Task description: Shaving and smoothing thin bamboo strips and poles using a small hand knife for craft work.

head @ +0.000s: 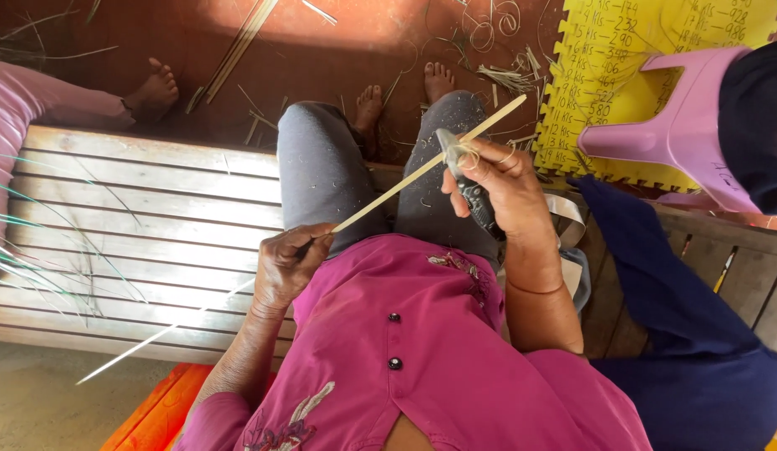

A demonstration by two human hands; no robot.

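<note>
A slatted wooden desk (146,209) is sat upon, with a yellow foam mat (622,75) and a pink plastic stool (681,125) seen to the right. A long pale bamboo strip (388,194) is held slantwise across the lap. Curled shavings (489,33) are scattered on the floor, so some paring appears done; the strip's remaining length looks yet to be thinned. The left hand (290,263) is closed around the strip's lower part. The right hand (497,179) is clenched on a knife (464,171), its blade pressed against the strip.
</note>
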